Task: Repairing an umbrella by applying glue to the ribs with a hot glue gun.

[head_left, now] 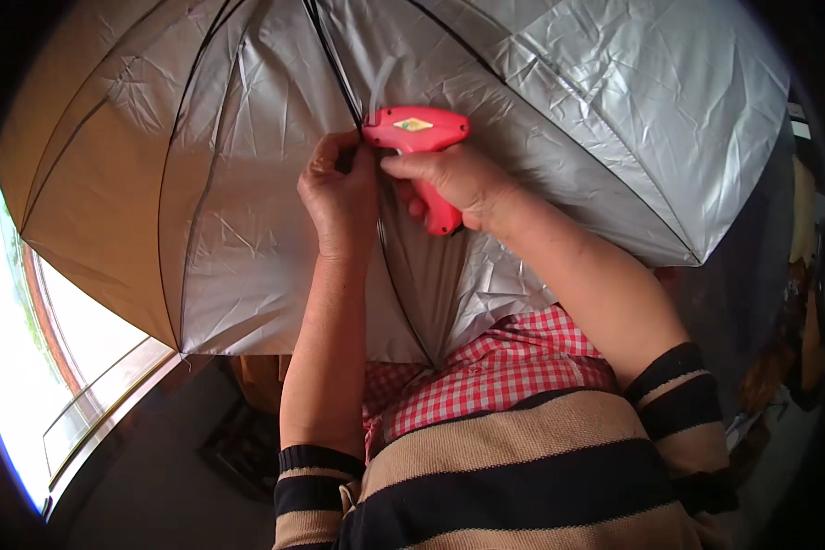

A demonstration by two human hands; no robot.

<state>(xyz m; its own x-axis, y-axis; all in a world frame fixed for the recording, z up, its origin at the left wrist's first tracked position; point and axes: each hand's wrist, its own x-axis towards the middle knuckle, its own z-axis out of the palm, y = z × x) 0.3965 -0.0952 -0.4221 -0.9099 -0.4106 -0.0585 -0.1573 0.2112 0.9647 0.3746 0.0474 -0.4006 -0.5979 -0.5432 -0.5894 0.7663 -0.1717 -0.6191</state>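
An opened umbrella [275,174] with a silver inner side spreads across my lap and away from me. My right hand [463,179] is wrapped round the handle of a red tagging gun [431,128]. From the top of the gun's front end rises a pale translucent strip [381,84]. The gun's nose lies against a dark umbrella rib [339,71]. Right beside that nose, my left hand [341,202] is closed, its thumb and fingers pinched together at the rib. What exactly those fingertips hold is hidden by the hand.
Several thin dark ribs fan out to the canopy's edge, with a tip [698,261] at the right. A red and white checked cloth [513,353] lies over my lap. Bright light comes through a window [73,321] on the left. Blurred items stand at the far right.
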